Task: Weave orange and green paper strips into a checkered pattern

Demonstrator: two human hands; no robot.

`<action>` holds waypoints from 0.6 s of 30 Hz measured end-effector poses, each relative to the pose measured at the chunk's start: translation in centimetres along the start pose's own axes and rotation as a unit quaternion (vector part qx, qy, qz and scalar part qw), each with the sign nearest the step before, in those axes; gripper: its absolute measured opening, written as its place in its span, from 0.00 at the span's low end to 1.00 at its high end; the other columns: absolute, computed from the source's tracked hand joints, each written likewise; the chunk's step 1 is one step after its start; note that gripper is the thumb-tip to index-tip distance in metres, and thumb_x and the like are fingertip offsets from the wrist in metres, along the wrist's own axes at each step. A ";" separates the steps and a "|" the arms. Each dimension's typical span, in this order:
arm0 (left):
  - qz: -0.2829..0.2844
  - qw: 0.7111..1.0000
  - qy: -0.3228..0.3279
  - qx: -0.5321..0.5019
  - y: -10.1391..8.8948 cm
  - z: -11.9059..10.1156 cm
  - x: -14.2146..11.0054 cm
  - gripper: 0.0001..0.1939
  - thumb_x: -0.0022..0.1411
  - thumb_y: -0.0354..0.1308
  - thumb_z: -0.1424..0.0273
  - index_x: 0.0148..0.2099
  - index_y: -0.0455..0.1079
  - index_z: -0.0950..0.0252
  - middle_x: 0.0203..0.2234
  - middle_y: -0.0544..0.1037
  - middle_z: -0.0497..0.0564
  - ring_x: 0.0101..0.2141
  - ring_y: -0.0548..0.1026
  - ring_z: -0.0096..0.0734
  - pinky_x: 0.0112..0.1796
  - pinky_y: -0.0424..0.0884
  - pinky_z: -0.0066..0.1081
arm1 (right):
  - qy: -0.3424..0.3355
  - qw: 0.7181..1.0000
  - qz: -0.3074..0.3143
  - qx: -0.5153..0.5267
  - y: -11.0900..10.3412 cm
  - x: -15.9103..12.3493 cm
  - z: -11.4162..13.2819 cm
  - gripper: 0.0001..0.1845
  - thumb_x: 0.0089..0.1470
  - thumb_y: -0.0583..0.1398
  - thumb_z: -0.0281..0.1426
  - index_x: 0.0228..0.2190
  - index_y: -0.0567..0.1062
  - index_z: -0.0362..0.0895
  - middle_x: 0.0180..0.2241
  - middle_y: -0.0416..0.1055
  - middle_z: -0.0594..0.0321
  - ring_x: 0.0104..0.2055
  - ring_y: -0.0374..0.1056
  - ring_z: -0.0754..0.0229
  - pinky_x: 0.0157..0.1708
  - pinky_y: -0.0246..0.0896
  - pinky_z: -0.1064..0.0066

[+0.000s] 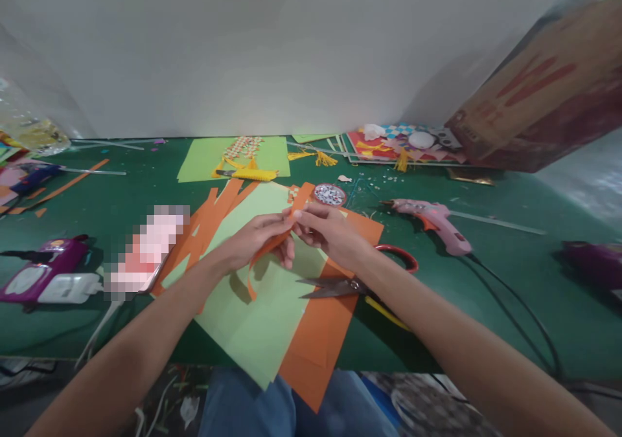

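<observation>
An orange paper strip point(266, 248) is pinched between my two hands above the pale green paper point(243, 320). My left hand point(257, 235) grips it along its length, and one end curls down toward the sheet. Fingertips of my right hand point(333, 230) are closed on the strip's upper part. Orange paper point(321, 340) lies under the green sheet, and more orange strips point(214, 223) are to the left. Beneath my right forearm rest scissors point(335, 287) with a red handle, blades apart and pointing left.
A pink glue gun point(432, 220) with a cord lies at right. Behind my hands are a dish of small pieces point(330, 195) and a yellow cutter knife point(250, 175). A blurred phone point(146, 249) and a purple power strip point(46, 272) are left. A cardboard box point(539, 94) leans back right.
</observation>
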State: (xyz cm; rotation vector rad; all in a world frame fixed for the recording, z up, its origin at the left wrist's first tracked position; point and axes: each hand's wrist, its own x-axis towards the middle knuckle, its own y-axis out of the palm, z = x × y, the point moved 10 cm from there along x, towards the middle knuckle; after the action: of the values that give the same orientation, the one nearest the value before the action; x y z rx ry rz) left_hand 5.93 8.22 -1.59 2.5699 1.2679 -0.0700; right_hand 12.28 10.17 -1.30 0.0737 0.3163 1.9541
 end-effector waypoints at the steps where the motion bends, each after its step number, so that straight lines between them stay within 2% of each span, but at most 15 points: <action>1: -0.002 1.000 0.004 0.005 -0.1 -0.1 0.0 0.15 0.61 0.55 0.60 0.33 0.66 0.68 0.19 0.74 0.48 0.19 0.74 0.26 0.25 0.69 0.25 | -0.001 1.000 -0.004 -0.002 0.0 0.0 0.0 0.21 0.39 0.67 0.43 0.17 0.65 0.43 0.17 0.63 0.71 0.17 0.53 0.73 0.19 0.38 0.72; 5: -0.002 1.000 0.012 0.025 -0.1 -0.2 0.1 0.16 0.62 0.54 0.59 0.30 0.66 0.68 0.19 0.74 0.48 0.19 0.74 0.25 0.26 0.69 0.25 | -0.010 1.000 -0.018 -0.005 -0.2 0.0 -0.2 0.20 0.39 0.67 0.41 0.17 0.65 0.43 0.17 0.65 0.70 0.17 0.53 0.73 0.18 0.40 0.73; 9: 0.003 1.000 -0.008 0.013 -0.1 0.2 0.1 0.15 0.60 0.56 0.60 0.30 0.66 0.68 0.19 0.74 0.48 0.20 0.74 0.26 0.26 0.70 0.27 | -0.005 1.000 -0.007 -0.003 -0.1 0.1 -0.3 0.20 0.39 0.67 0.41 0.15 0.66 0.42 0.15 0.64 0.69 0.17 0.54 0.73 0.18 0.42 0.73; 14: -0.010 1.000 -0.005 -0.024 -0.7 0.3 0.3 0.14 0.62 0.54 0.64 0.27 0.63 0.67 0.18 0.73 0.48 0.20 0.73 0.26 0.25 0.70 0.27 | 0.004 0.999 0.011 0.043 0.1 0.1 -0.1 0.16 0.36 0.69 0.36 0.19 0.68 0.42 0.18 0.67 0.69 0.19 0.59 0.71 0.21 0.50 0.73; 18: 0.010 1.000 -0.014 -0.024 -0.5 0.6 0.3 0.15 0.63 0.51 0.64 0.27 0.63 0.67 0.19 0.73 0.48 0.20 0.74 0.26 0.25 0.70 0.26 | 0.008 0.999 0.008 0.046 0.1 0.2 -0.2 0.14 0.37 0.68 0.35 0.19 0.69 0.42 0.19 0.68 0.69 0.19 0.59 0.71 0.22 0.52 0.72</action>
State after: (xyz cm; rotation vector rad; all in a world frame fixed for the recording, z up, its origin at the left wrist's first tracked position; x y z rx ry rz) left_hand 5.80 8.61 -2.29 2.5314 1.2184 -0.0687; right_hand 12.09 10.23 -1.53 0.1219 0.4167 1.9571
